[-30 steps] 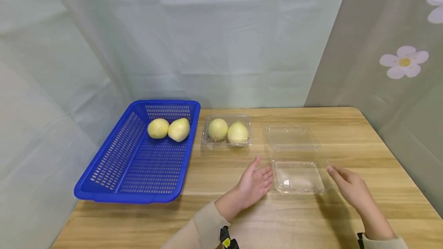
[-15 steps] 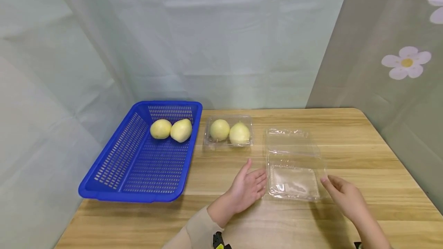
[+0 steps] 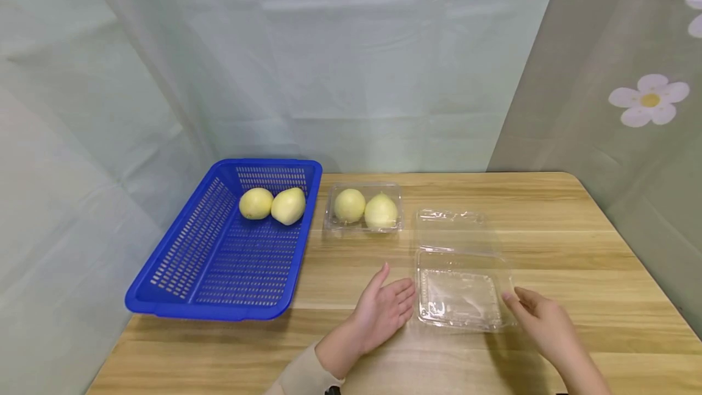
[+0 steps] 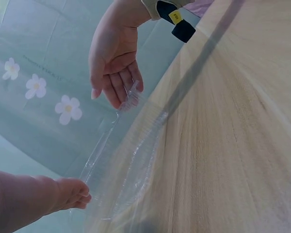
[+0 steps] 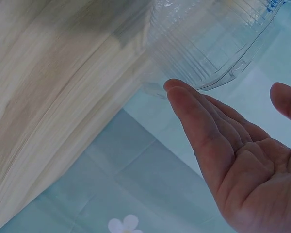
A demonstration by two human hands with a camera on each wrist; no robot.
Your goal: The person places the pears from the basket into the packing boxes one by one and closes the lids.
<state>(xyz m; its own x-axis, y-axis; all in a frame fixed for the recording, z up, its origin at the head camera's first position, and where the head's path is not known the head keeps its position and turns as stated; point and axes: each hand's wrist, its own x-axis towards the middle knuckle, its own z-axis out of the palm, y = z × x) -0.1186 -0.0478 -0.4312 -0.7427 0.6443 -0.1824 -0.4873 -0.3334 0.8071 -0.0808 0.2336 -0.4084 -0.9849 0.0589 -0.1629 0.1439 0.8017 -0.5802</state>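
A clear plastic clamshell box (image 3: 459, 297) lies with its lid raised on the table, and no fruit is in it. My left hand (image 3: 382, 309) rests its straight fingers against the box's left side, palm inward and thumb up. At the box's right side, my right hand (image 3: 540, 322) touches the wall with extended fingers; the right wrist view shows the thumb apart from the fingers (image 5: 199, 121). The left wrist view shows the box (image 4: 131, 160) between both hands. Behind it to the left, another clear box (image 3: 364, 188) holds two pale yellow, pear-like fruits (image 3: 381, 212).
On the left stands a blue perforated basket (image 3: 219, 313) holding two more pale yellow fruits (image 3: 256, 203). The wooden table (image 3: 581, 273) meets a pale curtain (image 3: 356, 78) at the back. White flowers (image 3: 649, 100) mark the cloth on the right.
Both hands have moved nearer to me and slightly left, and the open clamshell box has slid along between them. The basket and the filled box have stayed put.
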